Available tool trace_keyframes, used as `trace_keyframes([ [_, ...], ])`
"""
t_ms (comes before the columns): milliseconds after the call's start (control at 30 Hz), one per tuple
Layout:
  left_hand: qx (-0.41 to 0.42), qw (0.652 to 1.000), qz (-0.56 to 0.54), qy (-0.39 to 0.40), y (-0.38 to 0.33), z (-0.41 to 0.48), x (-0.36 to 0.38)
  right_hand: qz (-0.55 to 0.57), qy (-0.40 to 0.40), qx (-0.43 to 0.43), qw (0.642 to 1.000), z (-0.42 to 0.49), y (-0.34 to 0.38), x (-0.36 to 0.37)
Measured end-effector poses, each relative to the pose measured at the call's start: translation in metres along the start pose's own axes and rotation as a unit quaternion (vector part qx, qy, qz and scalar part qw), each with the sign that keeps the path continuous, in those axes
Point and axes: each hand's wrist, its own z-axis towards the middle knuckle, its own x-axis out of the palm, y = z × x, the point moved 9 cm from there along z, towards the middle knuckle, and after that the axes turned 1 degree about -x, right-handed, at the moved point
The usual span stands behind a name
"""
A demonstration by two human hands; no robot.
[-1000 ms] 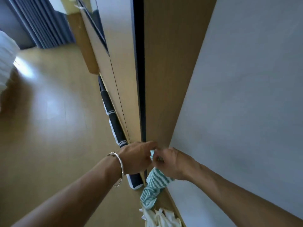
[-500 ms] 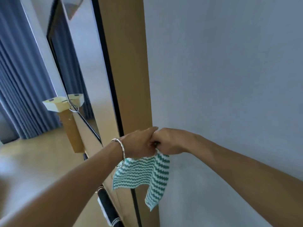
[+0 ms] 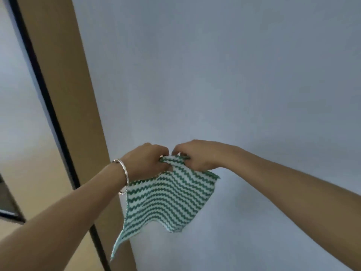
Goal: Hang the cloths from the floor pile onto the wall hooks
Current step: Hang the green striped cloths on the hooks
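A pale grey-blue wall [image 3: 234, 75], flat and matt, fills most of the view. Along its left edge runs a tan wooden upright board [image 3: 64, 85] with a smooth face, and left of that a narrow black strip [image 3: 45, 94] separates it from a pale smooth panel [image 3: 15, 94]. Nothing stands between the hands and the wall.

A green-and-white zigzag-striped cloth [image 3: 168, 198] hangs in the air in front of the wall, near its left edge. One lower corner overlaps the tan board. The left hand [image 3: 148, 161] has its fingers curled and pinches the bunched top edge of the cloth. The right hand [image 3: 197, 155] grips the same edge just beside it, fingers curled too, and the knuckles of the two hands almost meet. A silver metal bangle [image 3: 123, 173] sits on the left wrist.

The fingertips of both hands are hidden behind the gathered fabric, and the top edge itself is crumpled, so its exact shape is hard to make out. A dark-framed shape [image 3: 7, 202] at the left border is cut off and cannot be identified. Both forearms run out of the bottom of the view.

The cloth looks soft and ribbed, roughly square, and it drapes in a loose wave with its lower edge curling.
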Motion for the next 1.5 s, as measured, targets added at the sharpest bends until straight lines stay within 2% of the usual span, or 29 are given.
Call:
trace_keyframes([
  [167, 0.123, 0.99, -0.061, 0.034, -0.103, 0.019, 0.019, -0.063, 0.014, 0.107, 0.992, -0.095, -0.049, -0.01],
  [467, 0.274, 0.958, -0.037, 0.075, -0.321, 0.006, 0.019, -0.055, -0.014, 0.271, 0.961, -0.314, -0.132, -0.033],
  [633, 0.356, 0.932, -0.031, 0.064, -0.48, -0.024, 0.018, -0.059, -0.035, 0.346, 0.936, -0.472, -0.171, -0.037],
  [833, 0.466, 0.884, -0.025, 0.026, -0.695, -0.092, 0.023, -0.031, -0.061, 0.471, 0.879, -0.707, -0.217, -0.026],
  [1033, 0.558, 0.83, -0.013, 0.023, -0.856, -0.168, 0.042, -0.016, -0.06, 0.573, 0.817, -0.895, -0.228, 0.003],
  [1367, 0.677, 0.735, -0.026, -0.01, -1.047, -0.242, 0.057, -0.015, -0.095, 0.686, 0.721, -1.082, -0.215, 0.024],
  [1500, 0.723, 0.689, -0.052, -0.005, -1.116, -0.266, 0.059, -0.035, -0.063, 0.741, 0.668, -1.143, -0.216, 0.015],
])
